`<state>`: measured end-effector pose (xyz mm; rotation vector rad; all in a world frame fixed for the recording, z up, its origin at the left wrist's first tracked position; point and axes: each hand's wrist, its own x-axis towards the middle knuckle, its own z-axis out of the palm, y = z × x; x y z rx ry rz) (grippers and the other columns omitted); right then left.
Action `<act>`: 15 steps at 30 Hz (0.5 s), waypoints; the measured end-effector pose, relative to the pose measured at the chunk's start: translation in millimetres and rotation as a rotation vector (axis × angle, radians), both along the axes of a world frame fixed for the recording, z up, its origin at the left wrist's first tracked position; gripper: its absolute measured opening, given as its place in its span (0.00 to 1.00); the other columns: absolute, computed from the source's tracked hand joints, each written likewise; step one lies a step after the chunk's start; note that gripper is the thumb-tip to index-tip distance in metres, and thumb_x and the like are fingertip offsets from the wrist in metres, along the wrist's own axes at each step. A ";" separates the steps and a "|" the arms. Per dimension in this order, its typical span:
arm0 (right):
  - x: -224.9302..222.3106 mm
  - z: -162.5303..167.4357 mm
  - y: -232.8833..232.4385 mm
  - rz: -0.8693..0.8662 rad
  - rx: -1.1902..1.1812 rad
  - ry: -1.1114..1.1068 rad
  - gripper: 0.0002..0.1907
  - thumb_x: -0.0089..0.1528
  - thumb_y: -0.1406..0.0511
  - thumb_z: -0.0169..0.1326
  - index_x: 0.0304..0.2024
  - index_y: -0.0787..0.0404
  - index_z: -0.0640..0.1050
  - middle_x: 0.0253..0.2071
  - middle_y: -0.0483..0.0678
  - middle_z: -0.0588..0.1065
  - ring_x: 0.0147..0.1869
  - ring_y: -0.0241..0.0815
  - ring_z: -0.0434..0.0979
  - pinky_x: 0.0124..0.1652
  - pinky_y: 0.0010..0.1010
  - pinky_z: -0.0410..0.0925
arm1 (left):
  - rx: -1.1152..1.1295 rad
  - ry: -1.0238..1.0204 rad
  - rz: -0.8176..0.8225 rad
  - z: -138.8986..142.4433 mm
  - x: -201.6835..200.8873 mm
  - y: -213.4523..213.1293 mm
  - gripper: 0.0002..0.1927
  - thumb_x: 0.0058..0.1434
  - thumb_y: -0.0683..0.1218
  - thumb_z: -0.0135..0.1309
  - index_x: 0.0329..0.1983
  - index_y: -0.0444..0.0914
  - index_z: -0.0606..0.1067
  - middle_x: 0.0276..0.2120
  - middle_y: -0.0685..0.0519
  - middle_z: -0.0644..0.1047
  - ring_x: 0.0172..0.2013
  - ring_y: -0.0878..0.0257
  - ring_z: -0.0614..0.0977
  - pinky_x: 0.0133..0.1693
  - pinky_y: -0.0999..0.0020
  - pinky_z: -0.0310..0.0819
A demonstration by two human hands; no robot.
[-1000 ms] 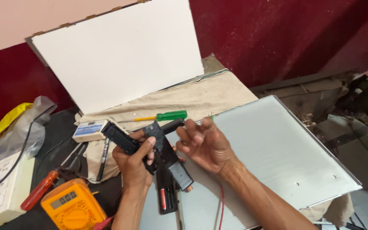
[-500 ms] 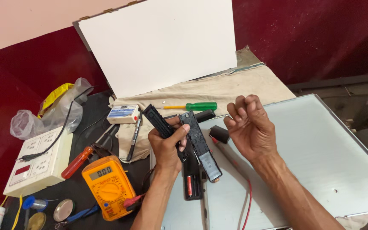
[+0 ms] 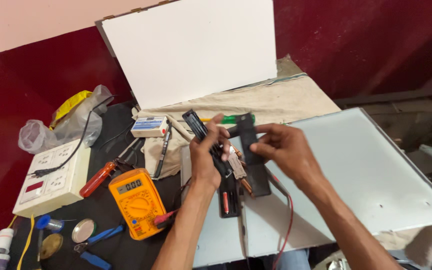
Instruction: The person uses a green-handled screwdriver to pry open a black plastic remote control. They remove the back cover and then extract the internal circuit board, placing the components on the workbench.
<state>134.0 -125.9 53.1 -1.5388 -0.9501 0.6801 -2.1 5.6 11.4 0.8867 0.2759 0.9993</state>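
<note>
My left hand [image 3: 207,159] grips a long black plastic strip [image 3: 196,126] that slants up to the left. My right hand [image 3: 285,149] pinches a second black bar [image 3: 248,131], held upright beside the first. Both pieces meet just above a black holder [image 3: 229,198] with red and black probes lying on the grey panel [image 3: 356,170]. A red wire [image 3: 289,220] runs down along my right forearm.
An orange multimeter [image 3: 137,202] lies left of my left arm, with a red-handled screwdriver [image 3: 97,179], a white switch and socket board [image 3: 53,177], a small white box [image 3: 149,126] and blue pliers [image 3: 93,245]. A green-handled screwdriver [image 3: 233,119] rests on beige cloth. A white board [image 3: 191,47] leans at the back.
The view has shifted, so the hands sit further right in frame. My right hand, open beside the black pieces before, now pinches the upright black bar.
</note>
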 end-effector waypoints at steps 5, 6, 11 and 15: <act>30.1 -0.5 -46.8 -0.166 -0.165 -0.057 0.23 0.56 0.69 0.63 0.55 0.66 0.80 0.34 0.51 0.84 0.33 0.42 0.83 0.35 0.32 0.78 | -0.207 0.141 -0.139 16.2 -4.5 -2.1 0.32 0.68 0.64 0.37 0.62 0.35 0.68 0.32 0.49 0.75 0.26 0.61 0.79 0.25 0.61 0.80; 34.9 -3.8 -55.9 -0.187 -0.196 -0.081 0.23 0.56 0.68 0.63 0.54 0.65 0.81 0.33 0.52 0.84 0.33 0.42 0.83 0.35 0.32 0.78 | -0.195 0.189 -0.146 17.2 -6.8 -3.1 0.32 0.69 0.64 0.37 0.63 0.35 0.69 0.31 0.45 0.74 0.26 0.57 0.78 0.26 0.58 0.80; 46.8 -24.4 -83.8 -0.263 -0.378 -0.314 0.24 0.54 0.64 0.67 0.54 0.61 0.82 0.32 0.52 0.82 0.34 0.43 0.81 0.34 0.35 0.73 | 0.071 0.464 0.021 3.7 -19.8 -14.3 0.24 0.71 0.53 0.47 0.62 0.33 0.73 0.42 0.47 0.79 0.38 0.61 0.81 0.38 0.67 0.79; 43.9 -31.1 -81.4 -0.297 -0.370 -0.403 0.23 0.55 0.64 0.67 0.53 0.62 0.83 0.34 0.52 0.83 0.39 0.44 0.82 0.40 0.35 0.73 | 0.350 0.838 0.310 -27.7 -26.6 -24.5 0.27 0.63 0.42 0.54 0.64 0.34 0.63 0.45 0.42 0.78 0.43 0.53 0.81 0.44 0.63 0.76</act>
